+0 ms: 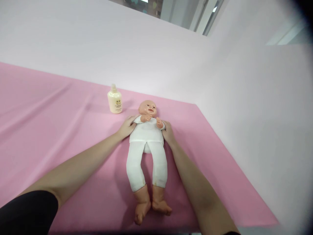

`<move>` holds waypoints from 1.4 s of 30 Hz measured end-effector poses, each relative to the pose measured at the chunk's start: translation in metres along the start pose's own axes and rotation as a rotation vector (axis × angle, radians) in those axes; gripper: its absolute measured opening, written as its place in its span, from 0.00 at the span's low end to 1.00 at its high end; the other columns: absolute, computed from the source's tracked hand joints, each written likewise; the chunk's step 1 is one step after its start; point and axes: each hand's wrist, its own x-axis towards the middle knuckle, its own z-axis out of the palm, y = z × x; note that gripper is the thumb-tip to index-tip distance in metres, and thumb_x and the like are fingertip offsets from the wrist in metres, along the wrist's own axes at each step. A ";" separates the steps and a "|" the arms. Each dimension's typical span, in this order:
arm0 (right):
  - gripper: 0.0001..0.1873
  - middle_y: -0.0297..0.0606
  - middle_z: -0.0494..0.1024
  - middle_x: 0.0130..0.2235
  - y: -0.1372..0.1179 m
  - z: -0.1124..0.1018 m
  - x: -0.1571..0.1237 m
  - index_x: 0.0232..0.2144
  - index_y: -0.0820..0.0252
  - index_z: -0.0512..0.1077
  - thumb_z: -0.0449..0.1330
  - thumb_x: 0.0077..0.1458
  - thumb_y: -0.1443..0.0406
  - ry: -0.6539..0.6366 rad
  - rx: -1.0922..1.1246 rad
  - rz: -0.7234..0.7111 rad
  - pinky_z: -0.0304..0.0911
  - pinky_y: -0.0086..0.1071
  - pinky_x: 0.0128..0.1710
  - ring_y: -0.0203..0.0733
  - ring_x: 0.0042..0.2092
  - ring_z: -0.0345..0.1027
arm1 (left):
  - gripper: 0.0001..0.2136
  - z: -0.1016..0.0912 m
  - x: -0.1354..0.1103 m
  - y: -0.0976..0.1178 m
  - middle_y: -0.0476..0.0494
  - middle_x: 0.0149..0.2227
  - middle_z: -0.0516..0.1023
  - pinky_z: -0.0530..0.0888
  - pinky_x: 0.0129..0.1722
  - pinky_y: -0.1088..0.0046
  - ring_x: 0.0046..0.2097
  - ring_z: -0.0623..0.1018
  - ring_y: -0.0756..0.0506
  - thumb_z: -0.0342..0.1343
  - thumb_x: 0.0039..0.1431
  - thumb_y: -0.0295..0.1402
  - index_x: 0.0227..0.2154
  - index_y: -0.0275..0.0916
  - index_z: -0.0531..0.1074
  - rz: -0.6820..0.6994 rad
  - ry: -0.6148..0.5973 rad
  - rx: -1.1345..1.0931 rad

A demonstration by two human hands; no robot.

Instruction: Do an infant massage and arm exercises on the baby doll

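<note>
A baby doll (pixel 146 137) in a white suit lies on its back on the pink cloth (pixel 61 130), head away from me and bare feet toward me. My left hand (pixel 127 126) cups the doll's shoulder on the left side, fingers wrapped against its upper body. On the other side my right hand (pixel 167 132) presses the doll's shoulder and flank in the same way. Both hands hold the doll between them at chest height.
A small cream lotion bottle (pixel 114 100) stands upright on the cloth, just left of the doll's head. White walls (pixel 244 114) rise behind and to the right of the cloth. The cloth's right edge runs diagonally toward me.
</note>
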 end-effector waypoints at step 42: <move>0.19 0.38 0.76 0.47 -0.009 -0.002 -0.002 0.45 0.57 0.71 0.54 0.49 0.66 0.044 0.109 0.150 0.60 0.42 0.54 0.45 0.49 0.68 | 0.22 0.001 0.000 0.000 0.41 0.55 0.70 0.63 0.59 0.56 0.56 0.69 0.39 0.50 0.57 0.34 0.55 0.40 0.65 -0.147 0.045 -0.133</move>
